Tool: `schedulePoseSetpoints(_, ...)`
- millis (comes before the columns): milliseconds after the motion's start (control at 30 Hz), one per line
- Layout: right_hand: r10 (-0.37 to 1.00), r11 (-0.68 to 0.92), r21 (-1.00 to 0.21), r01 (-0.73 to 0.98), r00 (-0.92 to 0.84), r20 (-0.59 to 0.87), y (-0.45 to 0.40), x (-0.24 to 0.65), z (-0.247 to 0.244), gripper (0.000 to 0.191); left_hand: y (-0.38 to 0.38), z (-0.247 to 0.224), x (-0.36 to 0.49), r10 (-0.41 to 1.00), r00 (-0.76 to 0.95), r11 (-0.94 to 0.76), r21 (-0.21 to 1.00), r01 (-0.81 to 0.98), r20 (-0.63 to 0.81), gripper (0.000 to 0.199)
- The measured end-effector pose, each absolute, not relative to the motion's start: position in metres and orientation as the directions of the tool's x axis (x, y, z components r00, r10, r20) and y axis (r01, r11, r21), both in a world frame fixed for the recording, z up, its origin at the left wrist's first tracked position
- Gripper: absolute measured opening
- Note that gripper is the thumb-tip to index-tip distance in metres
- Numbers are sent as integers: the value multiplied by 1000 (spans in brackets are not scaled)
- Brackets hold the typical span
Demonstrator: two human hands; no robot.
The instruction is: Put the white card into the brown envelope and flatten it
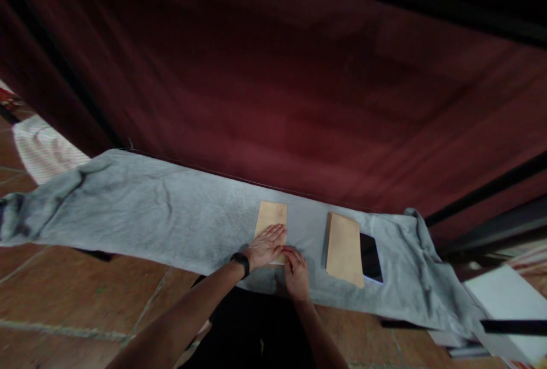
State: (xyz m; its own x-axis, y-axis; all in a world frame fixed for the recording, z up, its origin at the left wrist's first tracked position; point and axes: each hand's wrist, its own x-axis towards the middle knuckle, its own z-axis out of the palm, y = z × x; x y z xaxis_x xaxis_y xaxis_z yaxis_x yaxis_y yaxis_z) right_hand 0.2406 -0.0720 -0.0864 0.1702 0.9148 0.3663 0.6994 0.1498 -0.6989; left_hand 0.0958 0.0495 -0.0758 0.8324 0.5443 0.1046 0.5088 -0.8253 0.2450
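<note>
A tan, folded-looking paper piece lies flat on a grey cloth in front of me; I cannot tell whether it is an envelope or a bag. My left hand, with a dark band on the wrist, rests flat across its middle, fingers stretched out and pointing right. At its near right corner is my right hand, its fingers bent and pressed together on the edge, close to the left fingertips. The hands hide the paper's near part. To the right sits a stack of similar tan paper pieces.
The grey cloth covers a long, narrow bench. A dark-screened phone or tablet lies partly beneath the stack. Behind the bench hangs a dark red curtain. White boxes stand at the lower right, over a tiled floor.
</note>
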Motion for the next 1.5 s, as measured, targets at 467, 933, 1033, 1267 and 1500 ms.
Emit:
schedulePoseSetpoints(467,932,204,-611,765,40,361,-65,243,-90,41,-4,-63,47,439,879,-887,247,391,186,55)
schedulePoseSetpoints(933,983,183,-245,952,-174,58,38,259,-75,58,-4,-50,43,419,883,-879,337,336,212,42)
schedulePoseSetpoints(1033,986,167,-231,959,-158,55,46,260,-76,59,-4,-51,43,418,883,-879,342,334,214,42)
schedulePoseSetpoints(1267,986,168,-215,962,-161,50,44,258,-78,60,-7,-54,42,418,877,-885,326,333,237,42)
schedulePoseSetpoints(1500,984,178,-197,964,-173,45,29,256,-85,58,-8,-63,41,426,874,-875,351,332,234,44)
